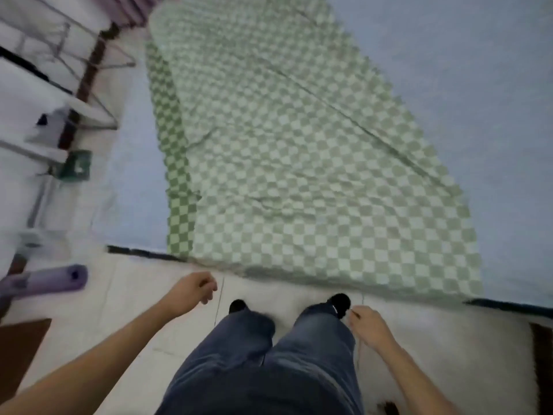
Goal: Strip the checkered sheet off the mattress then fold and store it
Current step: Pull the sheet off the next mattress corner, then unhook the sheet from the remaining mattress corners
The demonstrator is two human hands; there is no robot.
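Stood at foot of pale blue mattress [454, 73], looking down on green checkered sheet [299, 175] folded lengthwise along it. Held left hand [194, 290] loosely curled, empty; could not tell for right hand [369, 326]. Judged cloth light, limp; best pinched at near corners.

**Dim, cluttered at left**

Paved in pale tile [143, 324] with thin joints, under dim, even light. Kept a rolled purple mat [51, 281] lying at the left edge. Farther back on the left, held a wire rack [118, 65] beside a dark brown post [89, 73], with a green box [76, 166] near its foot.
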